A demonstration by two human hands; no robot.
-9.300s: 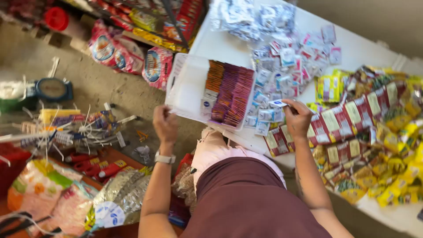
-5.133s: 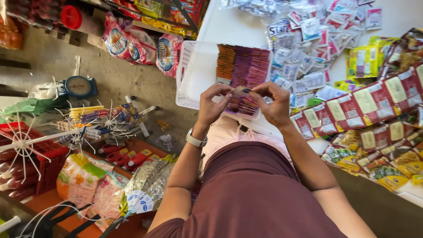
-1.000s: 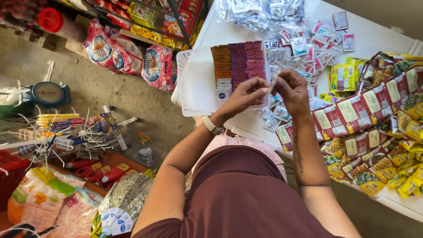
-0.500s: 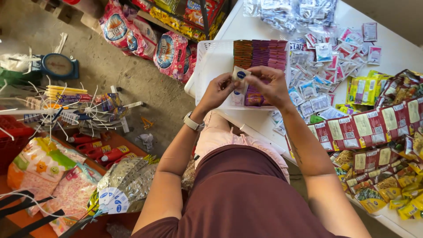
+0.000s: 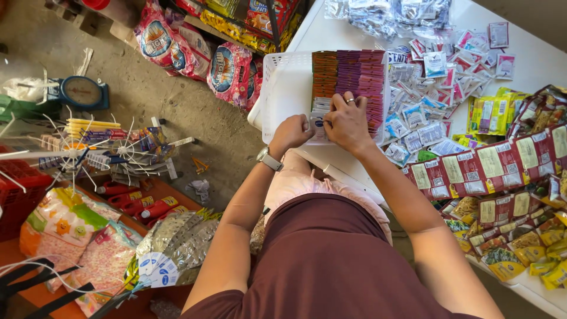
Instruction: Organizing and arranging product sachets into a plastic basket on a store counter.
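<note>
A white plastic basket (image 5: 283,88) sits on the white table (image 5: 531,59), with rows of orange, purple and red sachets (image 5: 348,74) standing on edge inside. My left hand (image 5: 293,131) and my right hand (image 5: 347,121) are together at the basket's near edge, pinching a small white and blue sachet (image 5: 319,123) at the front of a row. A watch sits on my left wrist and a ring on a right finger.
Loose white and blue sachets (image 5: 431,88) lie scattered right of the basket. Red and yellow sachet strips (image 5: 502,171) cover the table's right side. On the floor to the left stand a scale (image 5: 82,91), bagged snacks (image 5: 189,53) and bottles (image 5: 139,207).
My hands were raised over the basket holding a sachet between them. They have since come down to the basket's near edge, pressing the sachet into the front of a row.
</note>
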